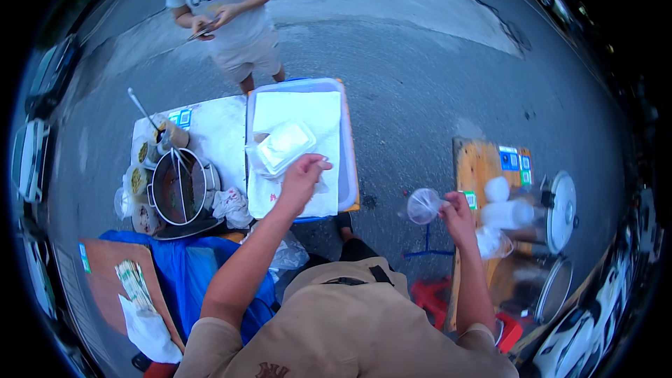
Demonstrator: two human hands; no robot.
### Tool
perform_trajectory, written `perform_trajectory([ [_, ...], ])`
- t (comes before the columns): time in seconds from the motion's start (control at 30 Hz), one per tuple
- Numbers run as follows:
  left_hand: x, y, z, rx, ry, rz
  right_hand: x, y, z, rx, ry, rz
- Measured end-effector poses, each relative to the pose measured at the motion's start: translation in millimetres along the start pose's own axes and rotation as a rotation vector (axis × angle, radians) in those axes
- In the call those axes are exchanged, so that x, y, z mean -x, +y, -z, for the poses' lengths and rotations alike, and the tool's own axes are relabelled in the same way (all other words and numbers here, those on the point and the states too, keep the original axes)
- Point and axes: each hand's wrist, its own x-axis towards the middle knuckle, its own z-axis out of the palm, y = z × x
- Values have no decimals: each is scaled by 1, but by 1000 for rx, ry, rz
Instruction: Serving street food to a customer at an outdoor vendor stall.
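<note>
My left hand (303,182) is over a lidded white takeaway box (287,146), its fingers bent together near the box's front corner. Thin clear plastic shows around the box and beneath that hand; whether the fingers pinch it is unclear. The box rests on white paper (331,115) lining a pale plastic tub (344,168). Out to the right, my right hand (458,216) grips the gathered end of a clear plastic bag (424,206), whose round, puffed part points left, away from the wooden table.
At left, a divided steel pot (181,189) with utensils stands beside several condiment jars (138,179). Wrapped skewers (135,281) lie on a brown board (105,262). The wooden table (472,160) at right bears white containers (506,214) and lidded pots (560,212). A person (226,16) holding a phone stands opposite.
</note>
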Motion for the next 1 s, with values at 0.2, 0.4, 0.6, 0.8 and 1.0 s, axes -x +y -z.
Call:
perform_trajectory([
  [0.2, -27, -10, -24, 54, -98, -72, -89, -98, -123, -50, -335, 166],
  [0.4, -64, 15, -67, 23, -61, -166, -147, -149, -194, 92, -554, 255],
  [0.6, -114, 27, -61, -29, 101, -248, -197, -180, -229, 109, -650, 265],
  [0.8, -148, 38, -49, 74, 267, -220, -252, -182, -270, 36, -706, 361],
  [1.0, -170, 13, 1, -310, 520, -248, -270, -212, -306, 303, -778, 554],
])
